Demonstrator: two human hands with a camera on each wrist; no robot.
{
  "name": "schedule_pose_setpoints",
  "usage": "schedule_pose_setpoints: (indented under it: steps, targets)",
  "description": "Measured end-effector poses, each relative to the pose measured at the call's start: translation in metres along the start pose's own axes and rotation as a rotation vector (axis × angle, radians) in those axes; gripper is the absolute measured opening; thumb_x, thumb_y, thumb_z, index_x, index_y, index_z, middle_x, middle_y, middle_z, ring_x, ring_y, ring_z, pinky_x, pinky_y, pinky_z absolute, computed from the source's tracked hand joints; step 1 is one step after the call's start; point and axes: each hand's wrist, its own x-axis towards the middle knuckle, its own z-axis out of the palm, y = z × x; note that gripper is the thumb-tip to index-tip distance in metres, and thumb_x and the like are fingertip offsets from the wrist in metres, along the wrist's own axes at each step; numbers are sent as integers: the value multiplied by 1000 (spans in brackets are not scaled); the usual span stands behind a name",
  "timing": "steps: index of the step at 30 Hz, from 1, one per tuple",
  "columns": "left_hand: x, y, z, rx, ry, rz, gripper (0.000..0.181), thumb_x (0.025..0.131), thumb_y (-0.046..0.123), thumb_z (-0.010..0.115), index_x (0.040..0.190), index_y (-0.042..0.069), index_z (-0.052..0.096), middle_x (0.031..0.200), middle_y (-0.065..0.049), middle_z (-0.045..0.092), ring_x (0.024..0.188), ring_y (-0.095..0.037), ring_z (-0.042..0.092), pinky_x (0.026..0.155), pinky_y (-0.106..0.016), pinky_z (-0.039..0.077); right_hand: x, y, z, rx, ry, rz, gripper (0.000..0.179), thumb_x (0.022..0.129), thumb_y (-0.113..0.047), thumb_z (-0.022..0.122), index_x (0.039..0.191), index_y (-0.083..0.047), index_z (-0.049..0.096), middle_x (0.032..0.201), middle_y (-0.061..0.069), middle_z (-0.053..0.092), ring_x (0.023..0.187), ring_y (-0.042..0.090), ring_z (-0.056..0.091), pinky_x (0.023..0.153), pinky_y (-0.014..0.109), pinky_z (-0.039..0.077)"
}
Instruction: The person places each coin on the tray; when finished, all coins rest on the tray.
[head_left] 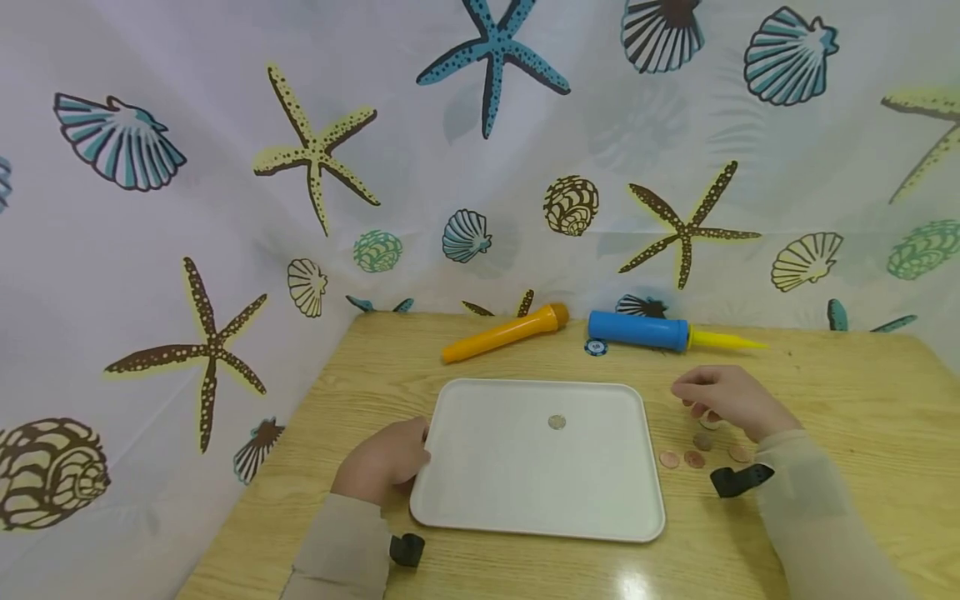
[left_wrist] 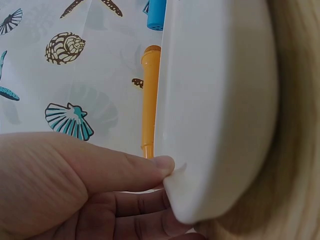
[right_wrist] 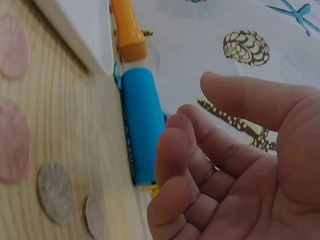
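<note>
The tray [head_left: 480, 500] is pinched at its nine o'clock rim by the left hand [head_left: 382, 462]. The right hand [head_left: 723, 400], fingers loosely curled and empty, is best lowered squarely onto one coin [head_left: 702, 441] at a time.

The right hand [head_left: 723, 400] partly covers a pale coin [head_left: 709, 422], whose face is too small to read.

Left hand [head_left: 384, 463] low at the left, thumb and fingers pinching; right hand [head_left: 726, 402] hovering palm-down, fingers loosely curled, holding nothing.
</note>
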Motion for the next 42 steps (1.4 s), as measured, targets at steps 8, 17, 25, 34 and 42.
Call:
schedule_pose_setpoints:
  steps: [8, 17, 25, 34, 42]
  targets:
    - [-2, -2, 0, 9, 3, 5, 25, 98, 4, 52, 122, -1, 56, 95, -8, 60, 80, -22, 58, 71, -37, 49, -1, 17, -9, -66, -14, 44, 43, 100, -32, 62, 126, 3, 63, 100, 12, 67, 87, 24, 59, 78, 37, 51]
    - [-5, 2, -1, -25, 0, 16, 22, 99, 4, 52, 120, -1, 55, 93, -8, 60, 77, -21, 59, 68, -35, 49, -2, 29, -16, -91, -35, 137, 50, 92, -29, 70, 130, 2, 59, 106, 14, 63, 94, 27, 55, 66, 35, 51]
    - [-6, -2, -3, -17, -5, 28, 20, 100, 5, 54, 119, 0, 54, 90, -8, 59, 75, -21, 58, 68, -35, 49, -2, 32, -10, 13, -65, 207, 51, 91, -20, 71, 133, 3, 54, 90, 11, 54, 58, 21, 52, 56, 36, 51]
    - [-3, -2, -2, -25, -5, 25, 17, 100, 6, 55, 117, 2, 54, 91, -8, 58, 76, -21, 57, 68, -35, 47, -3, 34, -10, -52, -79, 191, 47, 88, -13, 70, 128, 6, 55, 79, 8, 56, 55, 20, 54, 57, 35, 51]
    - [-2, -4, -1, -2, 11, 15, 17, 100, 7, 57, 116, 3, 55, 89, -7, 58, 75, -21, 56, 67, -35, 46, -2, 36, -8, -65, -66, 202, 30, 89, -8, 66, 115, 5, 57, 73, 7, 53, 51, 18, 55, 56, 34, 50]
